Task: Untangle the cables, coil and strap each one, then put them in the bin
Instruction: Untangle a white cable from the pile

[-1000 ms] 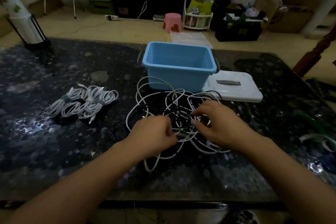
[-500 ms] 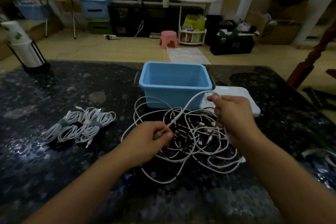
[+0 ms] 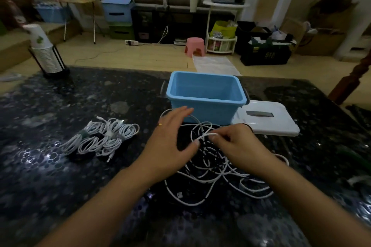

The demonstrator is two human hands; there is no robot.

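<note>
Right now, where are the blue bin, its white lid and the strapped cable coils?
Blue bin (image 3: 202,109): head view, bare front wall.
White lid (image 3: 279,125): head view, flat top near the handle recess.
Strapped cable coils (image 3: 104,139): head view, middle white bundle.

Glossy speckled stone table (image 3: 84,176)

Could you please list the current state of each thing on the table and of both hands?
blue bin: open, empty
white lid: off, flat beside the bin
loose cables: tangled
white cable bundles: coiled, strapped, outside the bin
left hand: fingers spread over the tangle
right hand: pinches a white cable loop
</note>
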